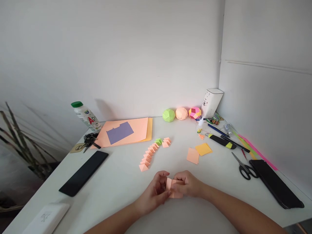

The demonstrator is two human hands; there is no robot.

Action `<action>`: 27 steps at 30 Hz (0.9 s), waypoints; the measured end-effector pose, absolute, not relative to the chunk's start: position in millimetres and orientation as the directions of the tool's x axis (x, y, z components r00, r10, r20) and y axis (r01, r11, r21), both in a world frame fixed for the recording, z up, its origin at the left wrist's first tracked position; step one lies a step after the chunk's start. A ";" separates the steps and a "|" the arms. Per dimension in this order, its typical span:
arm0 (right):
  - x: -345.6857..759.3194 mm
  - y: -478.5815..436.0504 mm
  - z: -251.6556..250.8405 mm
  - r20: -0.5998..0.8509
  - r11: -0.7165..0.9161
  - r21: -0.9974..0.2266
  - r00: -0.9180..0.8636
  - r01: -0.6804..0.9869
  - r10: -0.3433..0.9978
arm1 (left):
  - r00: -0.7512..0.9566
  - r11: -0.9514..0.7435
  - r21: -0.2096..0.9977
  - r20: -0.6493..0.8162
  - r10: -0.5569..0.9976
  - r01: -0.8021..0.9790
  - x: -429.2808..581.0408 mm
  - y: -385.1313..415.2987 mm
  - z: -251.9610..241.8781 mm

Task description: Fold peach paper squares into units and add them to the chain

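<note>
White bench (117, 182) set into a wall corner. On it: orange paper sheets (131, 131) with a purple cut-out (120, 132), bottle (86, 117), keys (89, 139), row of folded paper units (151, 152), three paper balls (181, 113), two loose squares (198, 152), scissors (245, 167), pens (223, 136), two dark phones (84, 173).

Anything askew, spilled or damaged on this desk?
Only the bottle at the back left: it is tilted against the wall, cap on, nothing spilled. Both hands, left hand and right hand, hold a folded peach paper.
</note>
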State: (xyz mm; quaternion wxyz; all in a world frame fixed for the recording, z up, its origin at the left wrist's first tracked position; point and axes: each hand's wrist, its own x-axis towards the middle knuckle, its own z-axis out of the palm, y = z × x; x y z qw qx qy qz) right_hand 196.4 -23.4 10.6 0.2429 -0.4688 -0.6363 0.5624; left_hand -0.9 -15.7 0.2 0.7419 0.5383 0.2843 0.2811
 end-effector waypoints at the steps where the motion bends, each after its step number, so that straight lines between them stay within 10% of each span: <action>1: 195.8 -23.8 10.0 -0.214 -0.072 -0.944 -0.435 0.321 0.874 | 0.686 0.264 0.957 -0.113 0.718 -0.118 -0.7 -16.4 0.0; 27: 193.7 -23.0 12.8 -0.130 -0.069 -0.985 -0.424 0.156 0.896 | 0.723 0.353 0.898 -0.057 0.689 -0.265 -2.1 -6.7 0.0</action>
